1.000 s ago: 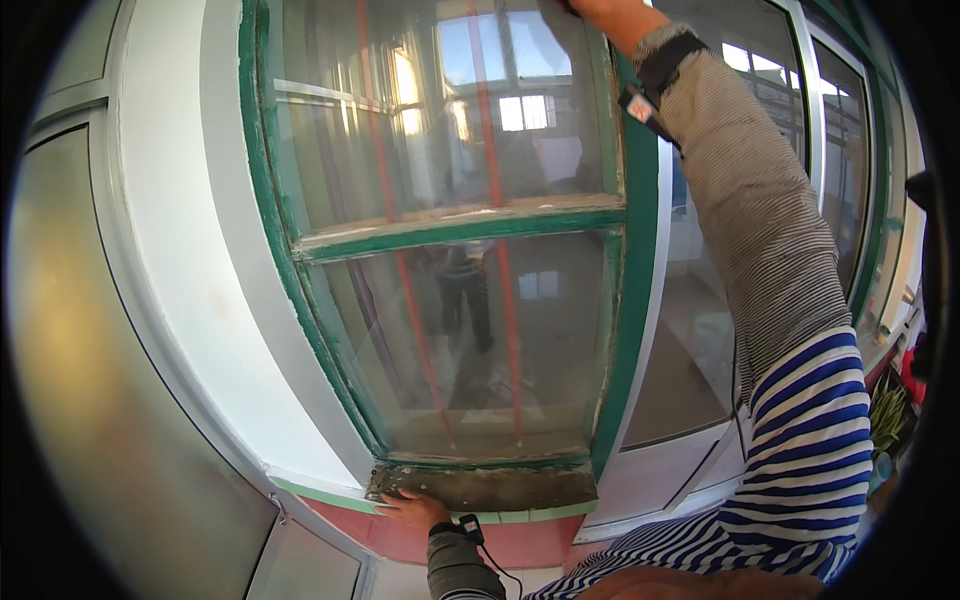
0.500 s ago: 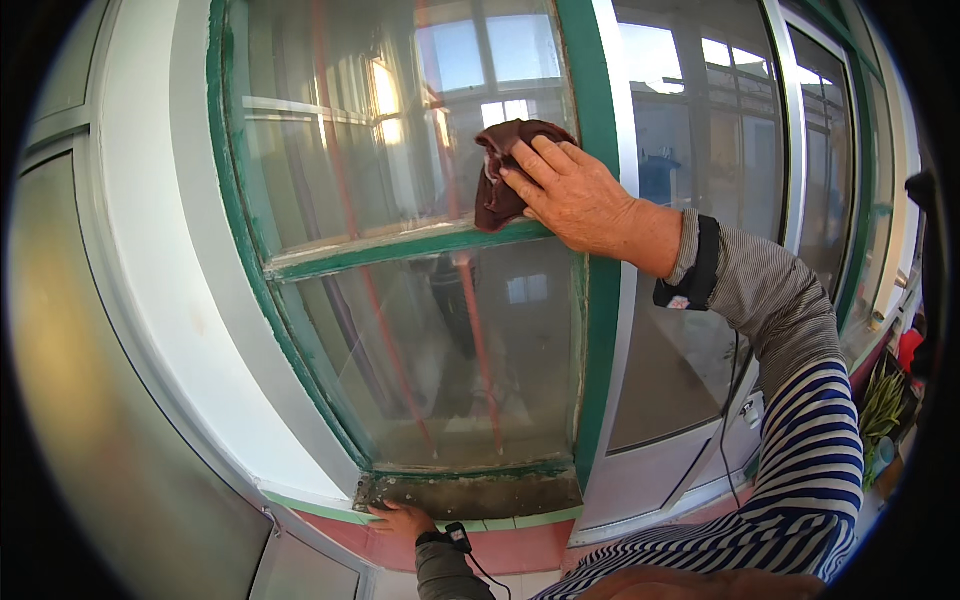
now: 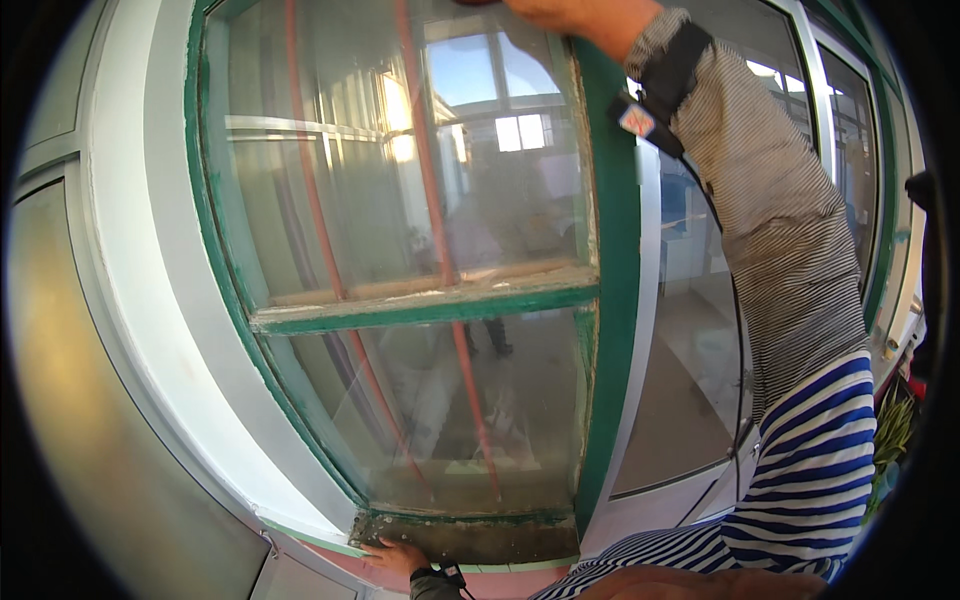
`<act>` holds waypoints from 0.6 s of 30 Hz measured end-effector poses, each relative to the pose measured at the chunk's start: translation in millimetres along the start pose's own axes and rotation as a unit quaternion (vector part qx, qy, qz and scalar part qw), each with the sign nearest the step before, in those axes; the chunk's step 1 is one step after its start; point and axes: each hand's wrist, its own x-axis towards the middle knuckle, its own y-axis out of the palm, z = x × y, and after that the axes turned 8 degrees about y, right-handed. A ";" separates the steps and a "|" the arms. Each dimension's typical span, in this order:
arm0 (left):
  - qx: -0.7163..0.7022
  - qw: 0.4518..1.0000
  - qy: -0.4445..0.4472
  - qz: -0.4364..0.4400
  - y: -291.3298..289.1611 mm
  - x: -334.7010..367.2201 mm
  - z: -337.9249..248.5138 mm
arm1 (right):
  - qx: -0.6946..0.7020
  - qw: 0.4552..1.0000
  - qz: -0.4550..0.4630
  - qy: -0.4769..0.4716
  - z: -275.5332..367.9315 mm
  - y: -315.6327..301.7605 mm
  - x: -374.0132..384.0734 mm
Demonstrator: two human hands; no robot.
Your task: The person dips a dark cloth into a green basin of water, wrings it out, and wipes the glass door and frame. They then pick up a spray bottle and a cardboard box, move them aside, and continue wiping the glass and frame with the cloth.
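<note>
Up at the top of the green window frame (image 3: 617, 250) goes the right arm, and the right hand (image 3: 580, 18) is only partly in view — its fingertips run out past the upper edge, so how they are closed cannot be told. Just ahead of it, a dark sliver of cloth (image 3: 475, 2) peeks in high over the frame's upper pane (image 3: 350, 200); most of that cloth is out of sight.

Down below the frame, the left hand (image 3: 397, 558) lies with fingers loosely spread at the left end of the brown sill (image 3: 480, 541), gripping nothing that shows. Two hands, well apart — one above the frame's glass, one beneath it!

Across the frame's middle runs the crossbar (image 3: 430, 313), its paint worn, with the lower pane (image 3: 420, 420) under it. Red bars (image 3: 428, 200) show through both panes, mixed with bright reflections. Left of the frame stands a white wall (image 3: 120, 250), and farther left a frosted door panel (image 3: 100, 400). Right of the frame, behind the raised striped sleeve (image 3: 810, 430), there's dark glazing (image 3: 680, 380); farther right still, a green plant (image 3: 893, 425).
</note>
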 end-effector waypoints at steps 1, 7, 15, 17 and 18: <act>0.012 1.000 0.001 0.009 1.1 0.2 1.7 | -0.022 1.000 0.015 0.005 -12.8 7.7 15.3; 0.028 1.000 0.005 0.008 -13.3 -2.2 -12.7 | -0.154 0.985 0.078 -0.008 -48.6 38.2 69.6; 0.022 0.999 0.021 0.038 -32.3 -2.3 -21.8 | 0.031 0.998 0.053 -0.007 16.5 -10.2 -21.3; 0.036 0.999 0.033 -0.010 -21.0 -1.0 -14.7 | 0.061 0.997 0.036 -0.016 40.3 -31.4 -54.6; 0.037 0.999 0.024 -0.014 -13.7 -0.8 -12.2 | 0.081 0.996 0.030 -0.017 52.5 -44.7 -73.6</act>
